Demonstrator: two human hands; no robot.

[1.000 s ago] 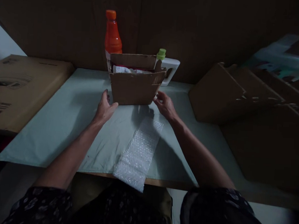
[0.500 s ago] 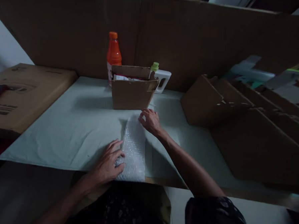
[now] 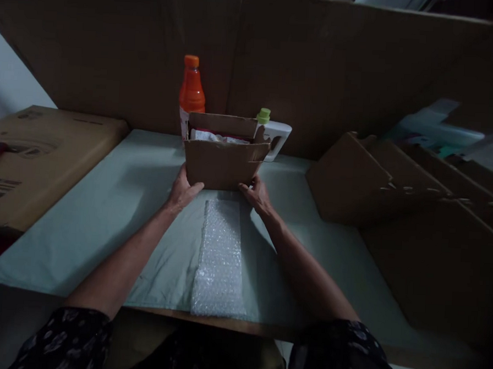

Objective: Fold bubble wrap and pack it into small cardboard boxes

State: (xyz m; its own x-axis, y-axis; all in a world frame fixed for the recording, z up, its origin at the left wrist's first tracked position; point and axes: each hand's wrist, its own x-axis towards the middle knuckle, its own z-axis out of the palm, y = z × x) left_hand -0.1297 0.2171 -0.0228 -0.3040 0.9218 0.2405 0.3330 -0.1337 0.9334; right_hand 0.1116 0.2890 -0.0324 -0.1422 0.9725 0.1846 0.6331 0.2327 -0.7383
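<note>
Both my hands grip a small open-topped cardboard box (image 3: 225, 164) by its lower front corners. My left hand (image 3: 183, 190) is at its left corner, thumb across the front and fingers round the side. At the right corner, my right hand (image 3: 257, 194) has its thumb on the front face; its other fingers are partly hidden. Packets with white and dark red parts (image 3: 216, 136) show inside the box. Between my forearms a folded strip of bubble wrap (image 3: 220, 260) lies flat, reaching the table's front edge.
Behind the box stand an orange bottle (image 3: 192, 91) and a white handled jug with a green cap (image 3: 279, 134). A large flat carton (image 3: 45, 157) lies at left. Cardboard bins (image 3: 416, 254) holding bluish plastic items fill the right. A tall cardboard panel (image 3: 339, 68) closes the back of the cloth-covered table (image 3: 149, 152).
Both hands have left the bubble wrap and taken hold of the cardboard box's lower corners. My left hand moved forward; the right moved slightly. The bubble wrap stays on the table.
</note>
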